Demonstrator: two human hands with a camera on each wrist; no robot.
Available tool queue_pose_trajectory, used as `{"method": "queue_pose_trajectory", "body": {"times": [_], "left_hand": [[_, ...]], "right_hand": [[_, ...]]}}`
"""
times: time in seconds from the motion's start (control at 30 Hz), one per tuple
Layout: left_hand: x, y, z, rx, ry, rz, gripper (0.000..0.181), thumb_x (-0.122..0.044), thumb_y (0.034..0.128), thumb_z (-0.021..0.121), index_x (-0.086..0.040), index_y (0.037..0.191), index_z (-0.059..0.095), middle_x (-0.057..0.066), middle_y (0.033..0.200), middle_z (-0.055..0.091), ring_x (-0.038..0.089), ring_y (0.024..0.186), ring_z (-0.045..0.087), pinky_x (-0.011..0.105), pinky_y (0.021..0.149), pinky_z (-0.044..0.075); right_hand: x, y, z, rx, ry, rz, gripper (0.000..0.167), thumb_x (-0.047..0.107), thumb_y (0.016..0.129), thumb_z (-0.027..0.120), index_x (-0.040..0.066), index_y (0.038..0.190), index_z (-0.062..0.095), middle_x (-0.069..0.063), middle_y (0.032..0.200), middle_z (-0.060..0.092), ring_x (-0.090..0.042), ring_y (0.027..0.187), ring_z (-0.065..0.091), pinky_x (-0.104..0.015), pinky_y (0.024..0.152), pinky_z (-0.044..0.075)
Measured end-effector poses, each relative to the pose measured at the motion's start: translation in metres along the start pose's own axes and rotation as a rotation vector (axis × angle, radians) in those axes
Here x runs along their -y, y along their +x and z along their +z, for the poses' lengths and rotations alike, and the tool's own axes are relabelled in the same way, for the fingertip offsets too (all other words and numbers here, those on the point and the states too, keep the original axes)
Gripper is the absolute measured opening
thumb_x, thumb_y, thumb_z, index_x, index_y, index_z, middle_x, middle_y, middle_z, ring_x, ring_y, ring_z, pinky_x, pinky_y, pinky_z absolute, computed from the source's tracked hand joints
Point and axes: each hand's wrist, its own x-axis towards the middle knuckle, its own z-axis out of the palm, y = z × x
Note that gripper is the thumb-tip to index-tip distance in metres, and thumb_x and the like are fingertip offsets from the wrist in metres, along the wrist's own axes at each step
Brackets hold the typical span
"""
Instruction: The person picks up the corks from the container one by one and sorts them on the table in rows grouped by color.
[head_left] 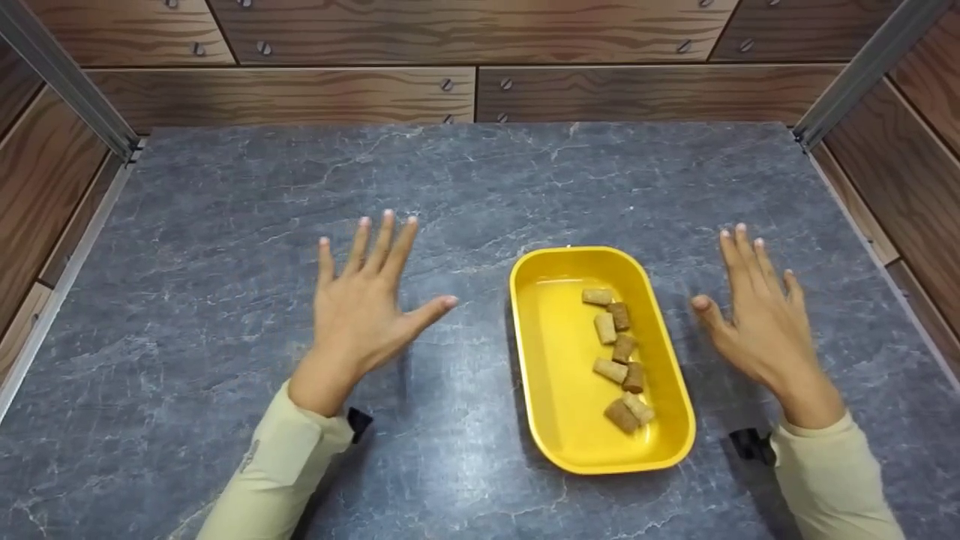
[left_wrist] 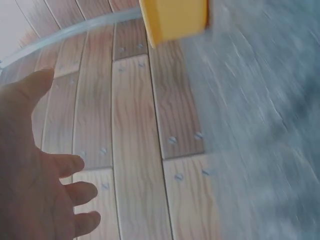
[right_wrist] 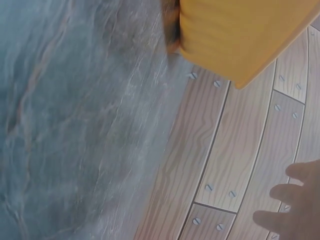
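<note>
A yellow tray point(head_left: 529, 390) with rounded corners stands on the tabletop, right of the middle. Several corks point(head_left: 606, 328), some light tan and some darker brown, lie in a loose row along its right half. My left hand point(head_left: 358, 315) is left of the tray, fingers spread and thumb pointing toward it, holding nothing. On the other side, my right hand point(head_left: 769, 330) has straight fingers and is apart from the tray's right wall. Part of the yellow tray point(left_wrist: 175, 20) shows at the top of the left wrist view, and its side fills the upper right wrist view.
The tabletop point(head_left: 225, 210) is dark blue-grey with a marble pattern. Wood-patterned panels point(head_left: 480, 34) enclose it at the back and both sides. Grey metal posts point(head_left: 71, 82) rise at the far corners. Both wrists wear black mounts point(head_left: 750, 444) over pale sleeves.
</note>
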Motion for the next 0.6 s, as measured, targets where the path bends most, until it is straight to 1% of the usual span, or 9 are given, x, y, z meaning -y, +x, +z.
{"method": "queue_pose_trajectory", "body": {"times": [0.13,0.23,0.33,0.37,0.43,0.53,0.6], "left_hand": [[-0.015,0.001,0.0,-0.06,-0.039,0.077,0.092,-0.079,0.0844,0.035,-0.028,0.155,0.006,-0.002,0.162,0.003,0.024,0.151,0.003,0.057,0.118,-0.004],[-0.025,0.003,0.0,-0.099,-0.084,0.148,0.095,-0.085,0.0822,0.023,-0.026,0.155,0.009,-0.002,0.162,0.006,0.023,0.151,0.004,0.055,0.119,-0.005],[-0.037,0.004,0.001,-0.115,-0.166,0.22,0.102,-0.089,0.0767,0.008,-0.024,0.155,0.014,-0.002,0.161,0.01,0.023,0.151,0.009,0.052,0.119,-0.006],[-0.041,0.005,0.002,-0.117,-0.194,0.243,0.105,-0.09,0.075,0.006,-0.023,0.155,0.016,-0.002,0.16,0.011,0.023,0.15,0.01,0.051,0.12,-0.005],[-0.049,0.006,0.002,-0.118,-0.257,0.285,0.107,-0.091,0.0733,0.006,-0.023,0.154,0.02,-0.002,0.16,0.015,0.022,0.149,0.016,0.05,0.12,-0.001],[-0.06,0.008,0.003,-0.114,-0.342,0.35,0.108,-0.092,0.0723,0.009,-0.022,0.153,0.027,-0.001,0.158,0.023,0.022,0.147,0.025,0.049,0.12,0.008],[-0.069,0.011,0.003,-0.094,-0.389,0.409,0.1,-0.089,0.0774,0.024,-0.022,0.151,0.03,0.001,0.157,0.029,0.023,0.145,0.03,0.05,0.119,0.015]], "right_hand": [[0.001,-0.002,0.001,-0.027,0.088,-0.042,0.083,0.067,0.094,0.033,0.018,0.156,0.008,-0.011,0.162,0.009,-0.041,0.148,0.011,-0.069,0.111,0.006],[0.002,-0.004,0.002,-0.028,0.154,-0.067,0.084,0.068,0.093,0.037,0.018,0.156,0.011,-0.013,0.161,0.013,-0.041,0.147,0.014,-0.068,0.111,0.008],[0.002,-0.005,0.004,-0.011,0.215,-0.081,0.084,0.068,0.092,0.039,0.018,0.156,0.014,-0.016,0.16,0.016,-0.044,0.146,0.017,-0.068,0.111,0.009],[0.002,-0.005,0.004,-0.002,0.231,-0.083,0.084,0.068,0.092,0.039,0.018,0.156,0.015,-0.017,0.16,0.017,-0.046,0.145,0.018,-0.07,0.11,0.009],[0.002,-0.005,0.005,0.024,0.266,-0.081,0.084,0.067,0.092,0.041,0.019,0.156,0.015,-0.017,0.16,0.018,-0.05,0.143,0.019,-0.072,0.108,0.009],[0.001,-0.004,0.006,0.062,0.319,-0.078,0.083,0.065,0.092,0.044,0.02,0.156,0.015,-0.019,0.159,0.019,-0.055,0.14,0.02,-0.075,0.106,0.009],[0.0,-0.004,0.008,0.092,0.357,-0.081,0.081,0.064,0.092,0.045,0.023,0.155,0.016,-0.02,0.159,0.019,-0.056,0.139,0.02,-0.076,0.105,0.008]]}}
